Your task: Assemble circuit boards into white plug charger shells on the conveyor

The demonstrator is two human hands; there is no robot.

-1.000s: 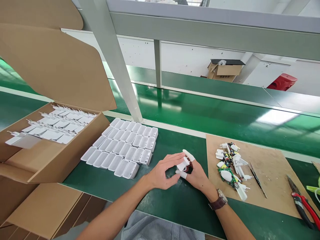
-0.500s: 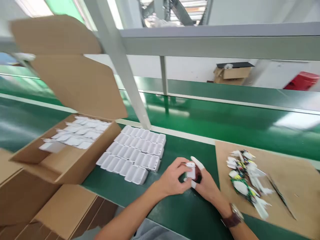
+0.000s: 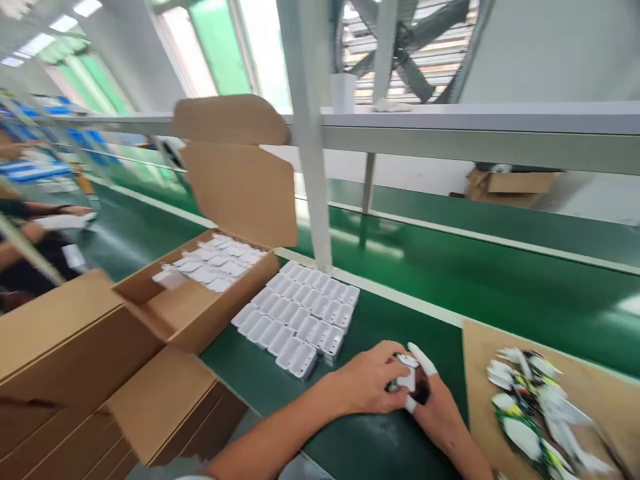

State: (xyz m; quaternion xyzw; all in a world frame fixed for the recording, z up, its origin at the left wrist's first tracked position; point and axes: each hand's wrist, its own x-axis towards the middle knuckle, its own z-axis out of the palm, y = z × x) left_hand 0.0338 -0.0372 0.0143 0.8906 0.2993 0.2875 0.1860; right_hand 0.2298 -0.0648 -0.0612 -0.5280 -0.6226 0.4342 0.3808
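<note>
Both my hands meet over the green table around a small white plastic part [image 3: 407, 379], which has something dark beside it. My left hand [image 3: 373, 379] pinches it from the left with thumb and fingers. My right hand [image 3: 440, 407], with white covers on thumb and forefinger, closes round its right side. Fingers hide much of the part, so its exact kind is unclear. Left of my hands, several white open plastic cases [image 3: 295, 317] stand in tight rows on the table.
An open cardboard box [image 3: 235, 300] at left holds rows of white parts [image 3: 215, 263]. More cartons [image 3: 65, 333] stand nearer me. On a brown board [image 3: 480, 373] at right lies a pile of circuit boards and white pieces [image 3: 530, 413]. A metal post [image 3: 315, 167] rises behind the cases. Another person's arms [image 3: 30, 233] show far left.
My view has swung left and up, bringing a fan, windows and another person into sight. Both hands stay together on the white part, which has turned slightly between my fingers.
</note>
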